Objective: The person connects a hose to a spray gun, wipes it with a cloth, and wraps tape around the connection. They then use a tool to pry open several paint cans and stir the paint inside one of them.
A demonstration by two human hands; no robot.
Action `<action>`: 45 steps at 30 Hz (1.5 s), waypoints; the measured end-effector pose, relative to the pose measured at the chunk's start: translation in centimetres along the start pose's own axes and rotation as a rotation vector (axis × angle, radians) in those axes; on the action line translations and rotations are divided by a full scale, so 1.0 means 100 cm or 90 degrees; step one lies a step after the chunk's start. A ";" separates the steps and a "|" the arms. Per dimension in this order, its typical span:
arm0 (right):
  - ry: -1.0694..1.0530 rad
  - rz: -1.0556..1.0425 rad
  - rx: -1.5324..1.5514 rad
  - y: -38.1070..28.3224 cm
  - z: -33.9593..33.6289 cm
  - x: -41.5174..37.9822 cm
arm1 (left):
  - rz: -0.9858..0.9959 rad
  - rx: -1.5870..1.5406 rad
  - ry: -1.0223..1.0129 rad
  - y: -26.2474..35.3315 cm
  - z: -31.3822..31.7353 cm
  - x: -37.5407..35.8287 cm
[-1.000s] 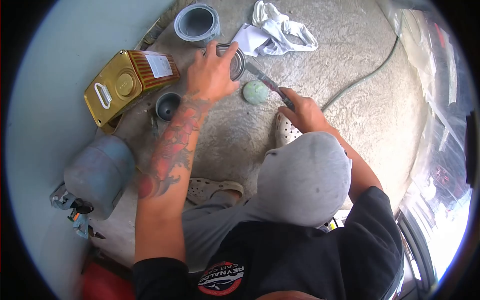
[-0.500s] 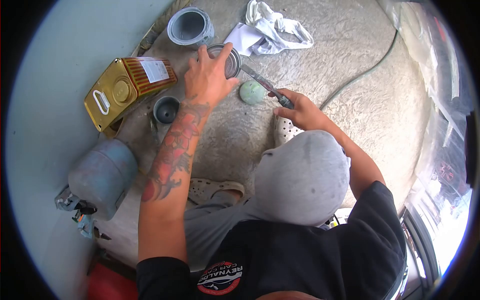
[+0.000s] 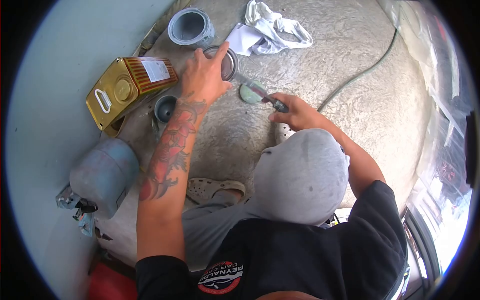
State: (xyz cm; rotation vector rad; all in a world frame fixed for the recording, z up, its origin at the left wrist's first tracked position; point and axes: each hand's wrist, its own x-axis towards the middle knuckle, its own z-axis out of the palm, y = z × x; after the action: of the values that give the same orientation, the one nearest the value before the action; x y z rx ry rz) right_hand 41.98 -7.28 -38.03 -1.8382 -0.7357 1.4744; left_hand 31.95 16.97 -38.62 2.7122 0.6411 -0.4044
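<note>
My left hand (image 3: 202, 75) grips a round metal can (image 3: 230, 65), fingers and thumb spread around its rim. In my right hand (image 3: 295, 112) is a putty knife (image 3: 279, 105), held by its dark handle. Its blade, smeared by motion, points at the near right side of the can's rim. Beneath the blade a round, pale green lid-like disc (image 3: 248, 94) lies on the floor. A small grey cup (image 3: 164, 111) stands left of my left wrist. Beyond the can is a larger grey paint-stained tub (image 3: 207, 37).
A gold rectangular tin (image 3: 125, 90) lies by the wall, near a grey tank-like container (image 3: 107, 172). White cloth (image 3: 275, 30) lies at the back. A hose (image 3: 367, 75) crosses the concrete floor (image 3: 350, 40) at right, beside plastic sheeting (image 3: 435, 80).
The putty knife and my right hand have shifted slightly left, and the blade has become blurred. My left hand and the can have moved slightly left.
</note>
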 end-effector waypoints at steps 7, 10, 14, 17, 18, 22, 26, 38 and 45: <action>-0.090 0.152 0.360 0.004 0.017 -0.003 | -0.016 -0.031 -0.008 -0.002 -0.006 -0.003; -0.023 0.122 0.194 0.002 0.010 -0.007 | 0.048 -0.237 0.048 -0.021 -0.009 -0.007; 0.123 0.076 0.062 0.026 -0.008 -0.018 | 0.006 -0.559 0.102 -0.041 -0.016 -0.039; 0.272 0.127 0.103 0.031 -0.037 -0.016 | -0.120 -1.021 -0.139 -0.052 -0.005 -0.084; 0.335 0.118 0.124 0.030 -0.050 -0.012 | -0.115 -1.144 -0.213 -0.062 0.021 -0.099; 0.545 -0.023 -0.080 0.021 -0.112 0.033 | -0.225 -1.344 -0.429 -0.067 0.089 -0.123; 0.592 -0.047 -0.312 -0.007 -0.155 0.072 | -0.350 -1.375 -0.443 -0.068 0.117 -0.107; 0.732 -0.257 -0.254 -0.015 -0.189 0.173 | -0.110 -0.406 -0.302 0.007 -0.028 -0.009; 0.613 -0.179 -0.282 -0.049 -0.197 0.234 | 0.017 -0.495 -0.123 0.072 -0.054 0.007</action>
State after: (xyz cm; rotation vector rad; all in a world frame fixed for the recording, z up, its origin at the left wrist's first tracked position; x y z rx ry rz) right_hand 65.93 10.83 -45.50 -2.3181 -0.7855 0.1451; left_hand 36.99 13.17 -32.16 1.9170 0.5563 -0.3163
